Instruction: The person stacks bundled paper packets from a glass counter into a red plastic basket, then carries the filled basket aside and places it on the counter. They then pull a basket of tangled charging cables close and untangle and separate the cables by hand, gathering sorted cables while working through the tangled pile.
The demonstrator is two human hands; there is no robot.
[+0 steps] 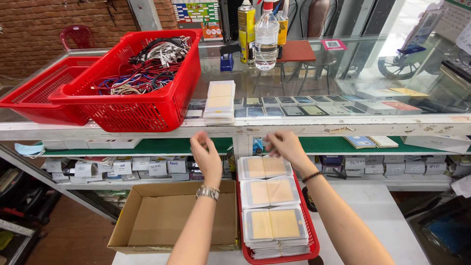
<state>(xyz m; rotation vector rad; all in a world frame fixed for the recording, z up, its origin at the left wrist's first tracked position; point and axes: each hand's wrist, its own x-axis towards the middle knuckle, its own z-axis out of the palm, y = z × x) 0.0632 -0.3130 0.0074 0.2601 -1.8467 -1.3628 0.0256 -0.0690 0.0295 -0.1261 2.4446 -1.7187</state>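
Both hands up at centre frame, just under glass counter (314,122) front edge. Left hand (207,156) loosely curled, fingers narrow, holding nothing visible. Right hand (284,147) pinched at fingertips, maybe gripping small item, view too poor to tell. Below right hand: red tray (311,234) with three rows of flat packets (267,196), top row touching wrist area. Cardboard box (147,216) lower left, open, just beside tray. Red basket of cables (142,78) overhangs counter edge, upper left.

Bright daylight, glare on glass counter (343,88), edges warped
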